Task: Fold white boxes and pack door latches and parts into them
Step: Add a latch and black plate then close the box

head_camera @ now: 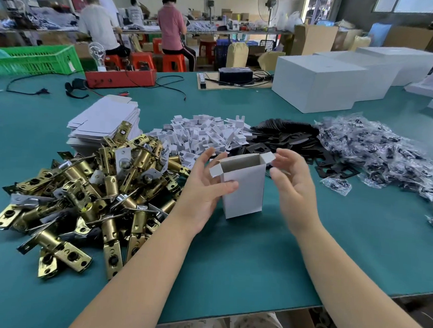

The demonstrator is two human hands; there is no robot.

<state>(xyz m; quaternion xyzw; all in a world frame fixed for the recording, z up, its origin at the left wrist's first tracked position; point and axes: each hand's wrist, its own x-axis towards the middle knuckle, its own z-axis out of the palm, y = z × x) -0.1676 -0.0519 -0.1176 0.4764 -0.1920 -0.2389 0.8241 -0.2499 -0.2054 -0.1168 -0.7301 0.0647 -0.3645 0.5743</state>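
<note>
White cardboard is what you've got up front: a small folded box standing upright with its bottom edge on the green table, top open, little flaps sticking out on both sides. Your left hand is against its left side, thumb across the front face and fingers reaching up behind the left flap, so it's holding the box steady. Your right hand is just beside the right flap with the fingers loosely spread, and honestly I can't tell if the fingertips actually touch the flap or just hover next to it. To the left of the box sits a big heap of brass door latches, with a stack of flat unfolded box blanks behind it. Straight behind the box there's a pile of small white plastic parts, then a pile of black plates, and off to the right a mound of little clear bags with dark hardware inside. Bigger white cartons stand at the far right of the table.
</note>
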